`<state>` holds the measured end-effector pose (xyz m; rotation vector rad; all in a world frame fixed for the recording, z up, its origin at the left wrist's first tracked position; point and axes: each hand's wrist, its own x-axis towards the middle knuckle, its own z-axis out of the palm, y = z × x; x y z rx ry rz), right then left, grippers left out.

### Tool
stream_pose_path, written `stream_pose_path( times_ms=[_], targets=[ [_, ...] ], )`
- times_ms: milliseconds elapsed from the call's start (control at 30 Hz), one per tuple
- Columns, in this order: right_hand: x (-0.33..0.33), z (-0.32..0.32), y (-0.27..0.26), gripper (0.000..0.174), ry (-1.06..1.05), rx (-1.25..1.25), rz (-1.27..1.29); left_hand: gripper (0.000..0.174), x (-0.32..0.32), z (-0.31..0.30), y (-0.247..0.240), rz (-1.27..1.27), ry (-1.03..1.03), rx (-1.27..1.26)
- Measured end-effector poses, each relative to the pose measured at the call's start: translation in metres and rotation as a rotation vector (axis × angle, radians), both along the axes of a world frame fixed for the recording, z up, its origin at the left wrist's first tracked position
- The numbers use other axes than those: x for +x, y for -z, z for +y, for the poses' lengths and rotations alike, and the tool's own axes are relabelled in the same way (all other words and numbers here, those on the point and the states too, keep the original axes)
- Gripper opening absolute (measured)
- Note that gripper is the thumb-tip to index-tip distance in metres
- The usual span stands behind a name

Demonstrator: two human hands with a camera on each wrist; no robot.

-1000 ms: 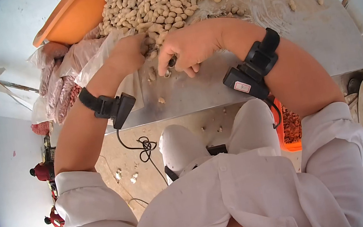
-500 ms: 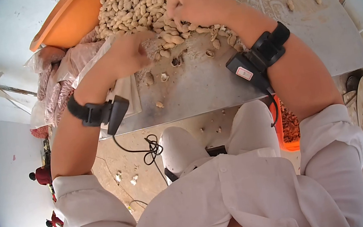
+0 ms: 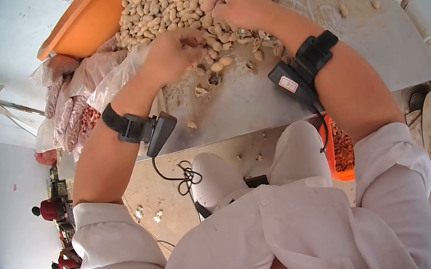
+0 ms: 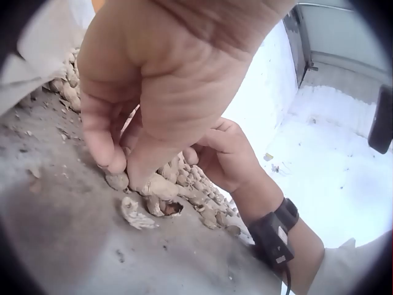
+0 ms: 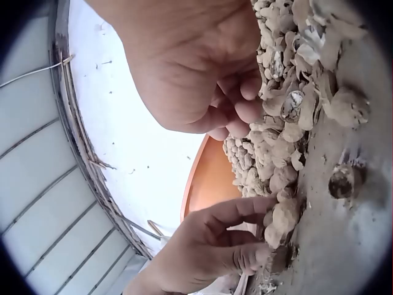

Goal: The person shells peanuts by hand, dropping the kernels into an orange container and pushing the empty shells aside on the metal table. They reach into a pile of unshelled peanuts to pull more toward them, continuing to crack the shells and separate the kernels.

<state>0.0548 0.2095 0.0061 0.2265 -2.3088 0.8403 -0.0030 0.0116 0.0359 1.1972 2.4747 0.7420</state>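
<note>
My left hand (image 3: 172,57) is at the near edge of a heap of unshelled peanuts (image 3: 161,8) on a metal table (image 3: 223,111). Its thumb and fingers pinch a peanut (image 5: 282,218) low over the tabletop. Close to those fingertips lie a pale broken shell (image 4: 135,214) and a cracked shell with a dark inside (image 4: 169,208). Farther right, my right hand (image 3: 237,4) rests over the heap with fingers curled, its fingertips down among the peanuts. In the right wrist view the curled fingers cover its grasp, so I cannot tell whether it holds a peanut.
An orange basin (image 3: 88,22) leans at the heap's left. Clear plastic bags of reddish kernels (image 3: 79,108) lie beside my left forearm. Below the table edge on the right stands an orange tub (image 3: 339,151) of reddish-brown bits. A looped black cable (image 3: 186,178) hangs from the left wrist camera.
Both hands parted; the right moved up and right onto the heap. The left dipped slightly left, then came right to the loose peanuts, where its fingers closed. Shell pieces now show on the table.
</note>
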Motion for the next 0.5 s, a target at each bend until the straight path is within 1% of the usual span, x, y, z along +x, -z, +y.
stream_pose_path(
  times_ms=[67, 133, 167, 233, 267, 333, 367, 433, 467, 500],
  targets=[
    [0.0, 0.002, 0.0, 0.015, 0.079, 0.007, 0.001, 0.045, -0.016, 0.007, -0.002, 0.235, -0.056, 0.006],
    [-0.001, 0.005, -0.001, 0.021, 0.198, 0.036, -0.039, 0.038, -0.045, 0.006, 0.008, 0.605, -0.052, -0.041],
    [0.0, 0.005, 0.0, 0.025, 0.238, 0.088, -0.075, 0.036, -0.06, 0.004, 0.014, 0.791, -0.049, -0.064],
    [0.002, 0.006, 0.003, 0.035, 0.32, 0.193, -0.144, 0.029, -0.076, 0.006, 0.015, 0.715, -0.069, -0.311],
    [-0.005, 0.01, 0.01, 0.039, 0.31, 0.224, -0.2, 0.025, -0.084, 0.008, 0.017, 0.676, -0.078, -0.432],
    [-0.015, 0.014, 0.016, 0.048, 0.287, 0.281, -0.315, 0.044, -0.086, 0.015, 0.022, 0.676, -0.091, -0.409],
    [-0.017, 0.017, 0.02, 0.046, 0.269, 0.298, -0.39, 0.054, -0.086, 0.018, 0.025, 0.674, -0.1, -0.398],
    [-0.008, 0.011, 0.008, 0.044, 0.227, 0.336, -0.538, 0.055, -0.087, 0.017, 0.029, 0.697, -0.063, -0.339],
    [-0.008, 0.014, 0.007, 0.041, 0.184, 0.246, -0.497, 0.055, -0.088, 0.016, 0.03, 0.708, -0.046, -0.311],
    [-0.008, 0.018, 0.008, 0.038, 0.141, 0.155, -0.456, 0.049, -0.083, 0.015, 0.025, 0.613, -0.025, -0.275]
  ],
)
